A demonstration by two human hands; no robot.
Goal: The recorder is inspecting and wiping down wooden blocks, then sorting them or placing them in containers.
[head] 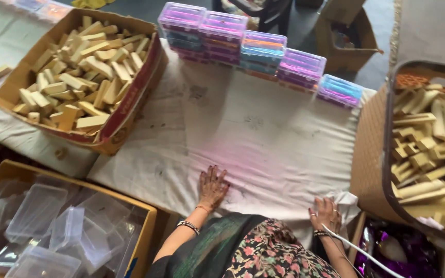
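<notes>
Down at the near edge of the table, both hands are resting on the white cloth (263,139). The left hand (212,186) is lying flat with its fingers spread wide, palm pressing the cloth and holding nothing. The right hand (326,213) is sitting at the cloth's near right corner, fingers loosely curled and touching a crumpled fold there; whether it is pinching the fold cannot be told. Both forearms are reaching forward from the body, each wrist wearing a bangle, and a thin white cord (361,251) is trailing past the right wrist.

Along the far edge, five stacks of clear-lidded plastic boxes (259,47) with pink and purple contents are standing in a stepped row, well apart from the hands. To the left, one open cardboard box (110,135) is holding a heap of pale wooden blocks (81,72), too many to count. At the right, a woven basket (369,149) is holding more of the same blocks. Near the left elbow, a yellow carton (144,237) is holding several empty clear plastic containers (37,211), their number unclear.
</notes>
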